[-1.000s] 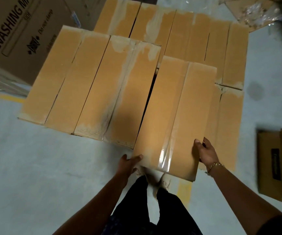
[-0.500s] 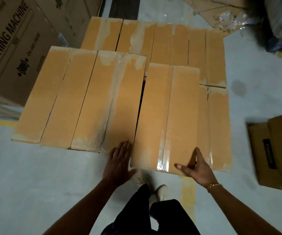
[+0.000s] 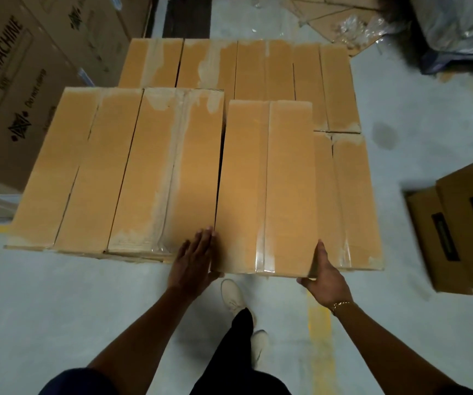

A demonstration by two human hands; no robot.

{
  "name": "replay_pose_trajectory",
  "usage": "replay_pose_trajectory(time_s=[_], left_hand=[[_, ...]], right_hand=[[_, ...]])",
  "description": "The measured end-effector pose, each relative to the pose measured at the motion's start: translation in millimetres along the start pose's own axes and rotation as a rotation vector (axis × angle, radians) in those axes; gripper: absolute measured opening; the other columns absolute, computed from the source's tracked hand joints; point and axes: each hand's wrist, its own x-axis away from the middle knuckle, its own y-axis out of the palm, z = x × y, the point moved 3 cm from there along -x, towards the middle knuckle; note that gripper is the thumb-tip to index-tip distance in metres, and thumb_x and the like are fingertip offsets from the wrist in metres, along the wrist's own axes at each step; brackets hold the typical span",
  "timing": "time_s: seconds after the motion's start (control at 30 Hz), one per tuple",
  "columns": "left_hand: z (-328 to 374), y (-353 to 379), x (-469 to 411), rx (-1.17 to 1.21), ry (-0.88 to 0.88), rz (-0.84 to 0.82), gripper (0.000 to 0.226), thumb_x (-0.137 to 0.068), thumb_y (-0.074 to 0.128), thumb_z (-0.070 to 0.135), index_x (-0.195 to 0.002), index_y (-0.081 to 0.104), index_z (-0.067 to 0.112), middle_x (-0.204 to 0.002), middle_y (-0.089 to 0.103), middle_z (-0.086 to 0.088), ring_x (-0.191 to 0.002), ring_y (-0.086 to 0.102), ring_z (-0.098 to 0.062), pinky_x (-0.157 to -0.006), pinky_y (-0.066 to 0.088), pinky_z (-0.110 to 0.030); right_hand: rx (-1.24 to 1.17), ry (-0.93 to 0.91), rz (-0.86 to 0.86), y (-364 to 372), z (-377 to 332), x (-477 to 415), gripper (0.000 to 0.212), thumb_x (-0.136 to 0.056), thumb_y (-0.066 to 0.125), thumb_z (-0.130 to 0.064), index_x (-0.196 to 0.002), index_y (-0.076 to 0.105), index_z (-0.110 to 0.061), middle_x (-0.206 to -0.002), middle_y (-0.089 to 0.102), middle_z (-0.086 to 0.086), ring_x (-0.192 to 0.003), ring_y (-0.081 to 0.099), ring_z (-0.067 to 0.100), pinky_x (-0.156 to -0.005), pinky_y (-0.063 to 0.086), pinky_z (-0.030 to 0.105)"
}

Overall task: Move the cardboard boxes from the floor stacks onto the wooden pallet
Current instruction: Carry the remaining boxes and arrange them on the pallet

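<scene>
two-handed: left hand (image 3: 194,259) flat against box (image 3: 266,181), right hand (image 3: 325,276) grips corner

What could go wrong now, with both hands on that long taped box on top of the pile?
Fingers could get pinched: the left hand lies flat right at the narrow gap between the long box and the neighbouring box. The long box's near end seems to stick out slightly past the neighbour's edge, with a shoe just below, so if the right hand loses the corner, it might drop onto the foot.
</scene>
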Motion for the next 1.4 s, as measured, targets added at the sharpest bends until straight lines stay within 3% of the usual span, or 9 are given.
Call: replay_pose_trajectory(time_s=[0.37,0.73,0.9,1.4], left_hand=[[3.5,-8.9,-10.2,-0.036,-0.009,0.043,0.104,-0.058,0.095,0.044,-0.144,0.052,0.004,-0.149,0.052,-0.014,-0.132,0.056,-0.036,-0.086,0.058,-0.050],[-3.7,-10.0,-19.8,-0.061,0.027,0.060,0.089,-0.073,0.086,0.045,-0.144,0.052,0.003,-0.147,0.053,-0.013,-0.131,0.054,-0.031,-0.074,0.063,-0.044],[-0.2,-20.7,-22.5,-0.089,0.046,0.091,0.081,-0.068,0.091,0.042,-0.133,0.059,0.004,-0.133,0.059,-0.009,-0.114,0.061,-0.028,-0.057,0.061,-0.038],[-2.4,-21.4,-26.2,-0.159,0.027,0.034,0.076,-0.079,0.082,0.044,-0.140,0.054,0.008,-0.131,0.057,-0.004,-0.108,0.059,-0.023,-0.056,0.059,-0.035]], right_hand=[[0.090,-0.021,0.000,-10.5,-6.1,-18.1,0.120,-0.083,0.082,-0.038,-0.162,-0.008,-0.030,-0.136,0.064,0.013,-0.116,0.064,0.039,-0.089,0.054,0.044],[0.111,-0.040,-0.014,-17.4,-11.7,-31.1,0.120,-0.083,0.082,-0.036,-0.161,-0.009,-0.032,-0.132,0.066,0.015,-0.112,0.066,0.039,-0.090,0.055,0.043],[0.121,-0.026,-0.015,-19.7,-15.4,-39.7,0.122,-0.082,0.083,-0.039,-0.161,-0.010,-0.033,-0.127,0.067,0.017,-0.109,0.066,0.041,-0.088,0.055,0.043],[0.147,-0.022,-0.028,-20.0,-14.2,-45.2,0.119,-0.084,0.080,-0.042,-0.162,-0.009,-0.030,-0.121,0.067,0.022,-0.101,0.065,0.042,-0.073,0.045,0.033]])
